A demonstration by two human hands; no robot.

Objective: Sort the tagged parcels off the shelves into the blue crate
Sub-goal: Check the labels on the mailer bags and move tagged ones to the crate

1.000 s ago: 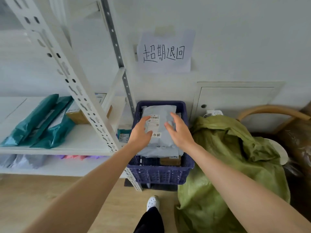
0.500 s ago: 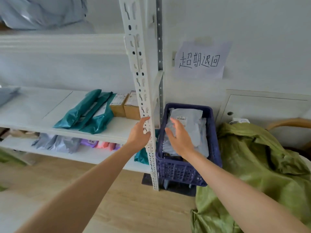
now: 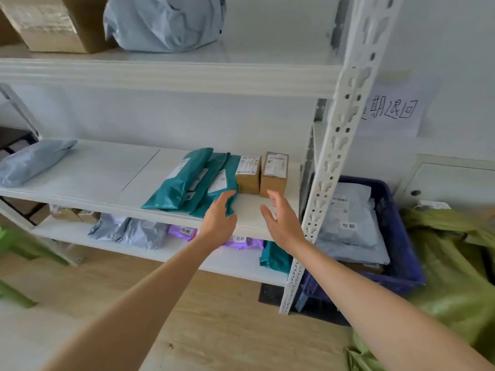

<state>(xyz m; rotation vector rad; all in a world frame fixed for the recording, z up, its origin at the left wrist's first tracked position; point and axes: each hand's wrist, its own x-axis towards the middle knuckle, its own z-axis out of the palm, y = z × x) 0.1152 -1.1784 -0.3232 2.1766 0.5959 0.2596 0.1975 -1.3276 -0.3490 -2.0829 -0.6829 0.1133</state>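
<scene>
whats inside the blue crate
Stacked grey mailers fill the blue crate; the top one bears a barcode label and a small tag. A brown box edge peeks out beneath them. Anything deeper is covered by the mailers, and the shelf upright hides the crate's left side.

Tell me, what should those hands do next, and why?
Probably reach forward and take the right-hand cardboard box: both the left hand and right hand are open, empty and just short of it, and the blue crate stands close by.

Soft, even daylight — bright, pale, with faint shadows; wide-angle bowing bends the shelf upright, and slight blur softens everything.
</scene>
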